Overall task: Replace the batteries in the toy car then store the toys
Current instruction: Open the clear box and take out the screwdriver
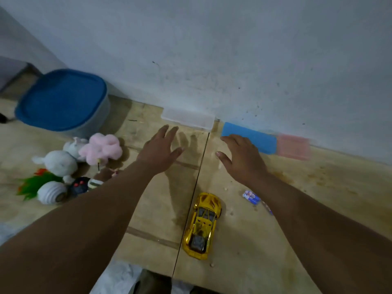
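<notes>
Forearms nearest; battery pack (251, 197) lettering unreadable.

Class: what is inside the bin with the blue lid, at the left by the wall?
Nothing can be told: the blue lid covers the bin. Plush toys lie outside it on the floor.

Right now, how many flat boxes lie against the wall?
3: a clear box beyond the left hand, a blue box at the right hand's fingertips, and a blurred pink box touching the blue one's right end.
</notes>
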